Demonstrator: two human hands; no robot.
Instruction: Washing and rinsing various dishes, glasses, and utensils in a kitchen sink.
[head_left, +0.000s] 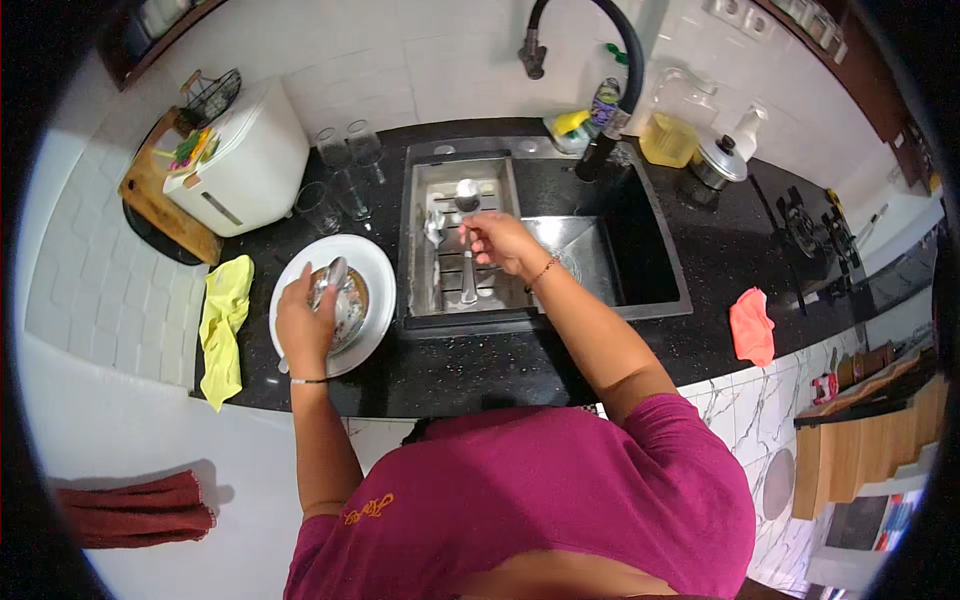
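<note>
My left hand (306, 322) is over a patterned bowl (349, 311) on a white plate (384, 277), its fingers closed on a metal spoon (335, 274). My right hand (499, 241) pinches the handle of a spoon (467, 196) above the slotted drain tray (491, 300) in the left part of the sink. More cutlery (435, 232) lies in that tray at the left. The lower part of the spoon in my right hand is partly hidden by the fingers.
Drinking glasses (349, 191) stand behind the plate, beside a white container (247, 180). A yellow cloth (225, 322) lies left, an orange cloth (751, 328) right. The black faucet (634, 60) arches over the sink's basin (574, 244). A glass pitcher (671, 135) and lidded pot (720, 163) stand right.
</note>
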